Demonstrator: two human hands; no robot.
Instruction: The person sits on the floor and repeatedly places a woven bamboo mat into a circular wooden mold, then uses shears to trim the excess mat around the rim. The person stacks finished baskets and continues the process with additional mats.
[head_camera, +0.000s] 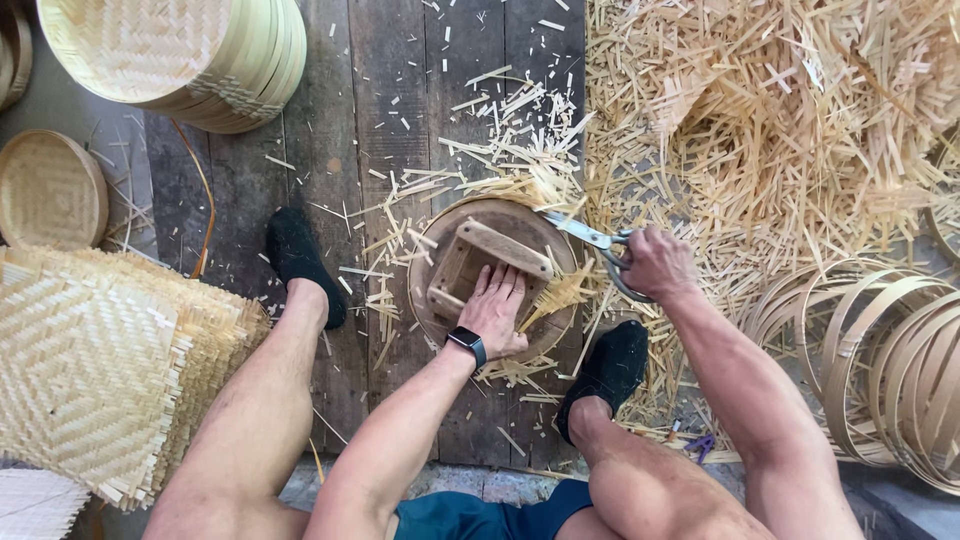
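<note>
Left hand (497, 310): I saw it lying flat, fingers spread and pressed down on the round wooden form (492, 275), palm near the form's closer edge; it pinched nothing.
Why flat: I judged that the open palm pinned the form and the woven bamboo under it to the plank floor (390, 90), so the work would not turn under the blades.
Right hand (652, 262): I saw it closed through the loops of the scissors (590, 240), fingers curled tight about the handles.
Scissors: the blades stood parted and pointed left along the form's far rim, where loose strip ends (545, 185) stuck out.
Why at the rim: I judged that the form served as a cutting guide, its edge marking the circle.
Arms: the left forearm came straight up between the knees; the right one reached out over the right knee, wrist bent inward.
Feet: the dark shoes (300, 260) stood either side of the form, bracketing it.
Offcuts (760, 120): they lay heaped to the right, on the cutting side.
Surroundings: square woven mats (95, 370) were stacked at left, finished round trays (190, 50) above, bamboo hoops (880, 370) at right.
</note>
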